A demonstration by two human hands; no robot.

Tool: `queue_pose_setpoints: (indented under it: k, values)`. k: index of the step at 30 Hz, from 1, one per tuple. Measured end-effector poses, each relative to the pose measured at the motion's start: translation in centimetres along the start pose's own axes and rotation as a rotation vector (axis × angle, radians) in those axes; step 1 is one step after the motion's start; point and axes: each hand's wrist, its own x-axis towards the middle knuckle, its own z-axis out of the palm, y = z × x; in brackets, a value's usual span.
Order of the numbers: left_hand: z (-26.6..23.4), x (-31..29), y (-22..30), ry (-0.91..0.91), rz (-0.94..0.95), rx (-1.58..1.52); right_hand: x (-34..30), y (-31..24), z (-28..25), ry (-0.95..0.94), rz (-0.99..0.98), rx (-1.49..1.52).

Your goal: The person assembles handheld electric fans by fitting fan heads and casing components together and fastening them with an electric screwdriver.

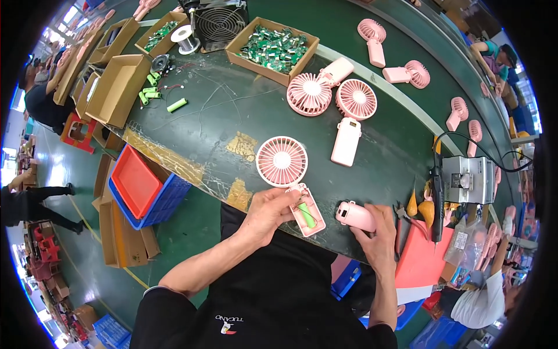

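Note:
My left hand (267,215) grips a pink handheld fan (282,161) by its opened handle. Inside that handle a green battery cell (306,215) and thin wires show. In my right hand (378,233) is a pink handle cover (356,217) with a small dark window, held just right of the opened handle and apart from it. Farther back on the bench lie two more pink fans: one (347,141) with its handle toward me, another (309,95) with its handle pointing away to the right.
Boxes of green circuit boards (273,49), a solder spool (185,39) and loose green cells (177,105) are at the back left. A soldering iron (437,198) by a grey metal unit (468,179) stands right. More pink fans (372,41) lie on the green conveyor. Crates (145,189) stand left of the bench.

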Motion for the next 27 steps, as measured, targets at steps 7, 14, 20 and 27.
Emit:
queue_pose_setpoints:
  k: [7, 14, 20, 27]
  values:
    - [0.1, 0.3, 0.0, -0.044, 0.026, -0.093, -0.8, -0.6, 0.1, 0.08, 0.061, -0.032]
    - [0.0, 0.2, -0.1, -0.068, 0.02, -0.117, -1.7, -0.7, -0.1, 0.092, 0.141, 0.029]
    - [0.1, 0.0, 0.2, -0.061, 0.013, -0.093, -1.9, -1.8, 0.4, -0.001, 0.409, 0.525]
    - [-0.3, 0.2, -0.2, -0.074, 0.016, -0.104, -1.1, -3.6, 0.9, -0.07, 0.471, 0.619]
